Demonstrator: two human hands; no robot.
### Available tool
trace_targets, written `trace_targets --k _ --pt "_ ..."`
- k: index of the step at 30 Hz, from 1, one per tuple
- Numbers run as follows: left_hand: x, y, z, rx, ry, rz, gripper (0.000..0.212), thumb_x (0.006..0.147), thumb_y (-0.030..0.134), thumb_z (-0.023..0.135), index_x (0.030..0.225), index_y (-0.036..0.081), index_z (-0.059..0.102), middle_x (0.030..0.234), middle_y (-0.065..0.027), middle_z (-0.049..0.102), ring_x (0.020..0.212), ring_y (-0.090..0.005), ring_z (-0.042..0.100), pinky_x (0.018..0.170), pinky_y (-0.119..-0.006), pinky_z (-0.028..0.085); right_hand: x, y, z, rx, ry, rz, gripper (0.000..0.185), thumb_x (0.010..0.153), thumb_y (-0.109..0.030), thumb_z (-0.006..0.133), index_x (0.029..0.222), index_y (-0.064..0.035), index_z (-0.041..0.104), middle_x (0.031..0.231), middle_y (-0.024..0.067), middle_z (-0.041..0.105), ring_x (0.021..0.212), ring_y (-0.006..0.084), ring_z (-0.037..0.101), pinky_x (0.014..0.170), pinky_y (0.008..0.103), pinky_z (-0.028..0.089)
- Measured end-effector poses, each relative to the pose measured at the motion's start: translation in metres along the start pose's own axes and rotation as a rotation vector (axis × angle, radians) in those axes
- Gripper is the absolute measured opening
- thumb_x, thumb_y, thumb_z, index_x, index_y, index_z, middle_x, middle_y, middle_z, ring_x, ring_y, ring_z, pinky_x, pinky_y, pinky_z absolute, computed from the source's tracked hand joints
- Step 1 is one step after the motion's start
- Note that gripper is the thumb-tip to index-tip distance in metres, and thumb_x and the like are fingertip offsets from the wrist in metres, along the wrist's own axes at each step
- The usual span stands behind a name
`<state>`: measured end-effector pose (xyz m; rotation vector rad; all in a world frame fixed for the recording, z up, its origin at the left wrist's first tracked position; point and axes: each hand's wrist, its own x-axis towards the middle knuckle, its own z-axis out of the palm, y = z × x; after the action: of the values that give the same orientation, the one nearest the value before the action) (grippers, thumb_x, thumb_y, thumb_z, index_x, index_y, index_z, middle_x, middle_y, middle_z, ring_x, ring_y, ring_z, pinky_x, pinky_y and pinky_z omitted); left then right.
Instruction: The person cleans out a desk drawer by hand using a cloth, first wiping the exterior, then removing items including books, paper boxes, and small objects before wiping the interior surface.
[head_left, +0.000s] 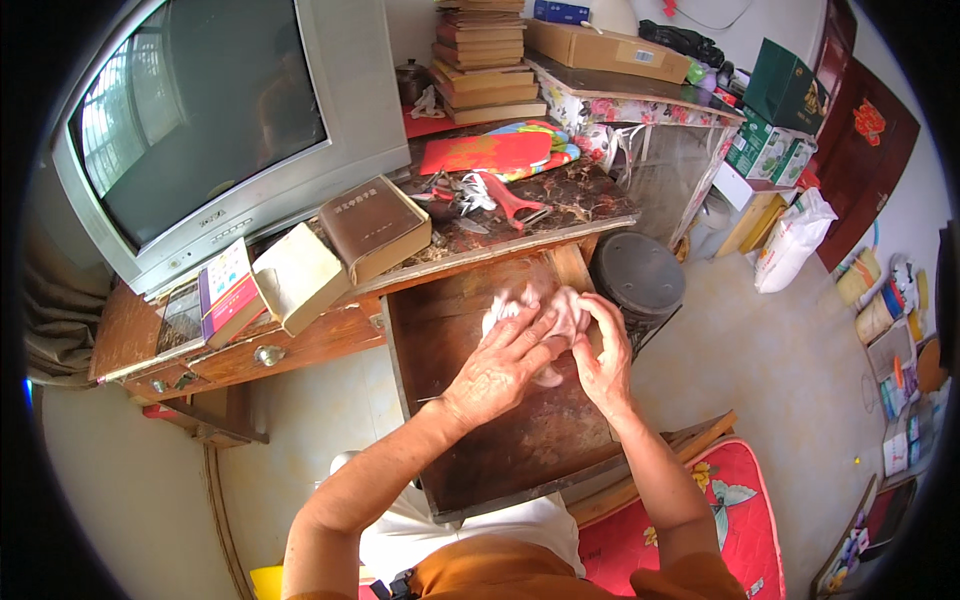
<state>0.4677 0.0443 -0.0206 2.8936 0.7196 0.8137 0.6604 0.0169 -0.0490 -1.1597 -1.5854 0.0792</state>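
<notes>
A pulled-out wooden drawer (517, 457) lies before me, its inside worn and stained. Over its right half is a crumpled pinkish-white cloth (568, 313), slightly blurred. My left hand (499, 369) lies across the cloth, fingers bent over it. At the cloth's right edge, my right hand (606, 358) holds it with curled thumb and fingers. Part of the cloth is hidden beneath both hands.
Thick books, one with a brown cover (375, 221), line the front of the desk (585, 202) below a grey television (360, 90). A red peeler (514, 201) lies among small tools. A round black lidded container (637, 274) stands right of the drawer, above a red patterned cushion (739, 510).
</notes>
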Motion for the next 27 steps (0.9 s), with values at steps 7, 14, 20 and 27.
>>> trace_targets --k 7,14,20,27 --pt "-0.073 -0.022 -0.017 0.02 -0.196 -0.221 0.014 0.083 0.022 0.061 0.091 0.01 0.064 0.083 -0.0093 0.065 0.085 -0.0239 0.062 0.091 -0.04 0.041 -0.002 -0.029 0.019 -0.245 -0.392 0.1 0.053 0.079 -0.011 0.064 0.129 -0.0063 0.046 0.132 0.0177 0.043 0.123 0.0347 0.042 0.102 0.0462 0.035" --pt "-0.091 -0.017 -0.012 0.178 -0.192 -0.249 0.021 0.082 0.02 0.06 0.064 0.009 0.056 0.062 -0.0077 0.062 0.059 -0.0256 0.061 0.068 -0.034 0.049 0.004 0.034 0.08 -0.5 -0.65 -0.236 0.054 0.078 -0.025 0.067 0.129 -0.0275 0.05 0.131 0.0101 0.042 0.127 0.0369 0.034 0.101 0.0534 0.031" --pt "-0.091 -0.018 -0.012 0.047 -0.012 -0.312 0.017 0.078 0.012 0.063 0.064 0.009 0.052 0.059 -0.0089 0.058 0.057 -0.0266 0.059 0.064 -0.036 0.047 0.044 0.085 0.164 -0.74 -0.104 0.016 0.046 0.079 -0.035 0.061 0.122 -0.023 0.057 0.126 0.0089 0.054 0.113 0.0369 0.048 0.097 0.0535 0.033" --pt "-0.087 -0.017 -0.018 -0.026 0.053 -0.332 0.018 0.078 0.014 0.061 0.063 0.008 0.052 0.057 -0.0104 0.057 0.055 -0.0285 0.058 0.061 -0.037 0.047 0.065 0.082 0.243 -0.544 -0.117 0.081 0.028 0.071 -0.026 0.066 0.095 -0.0118 0.067 0.107 0.0128 0.063 0.097 0.0347 0.058 0.083 0.0489 0.043"
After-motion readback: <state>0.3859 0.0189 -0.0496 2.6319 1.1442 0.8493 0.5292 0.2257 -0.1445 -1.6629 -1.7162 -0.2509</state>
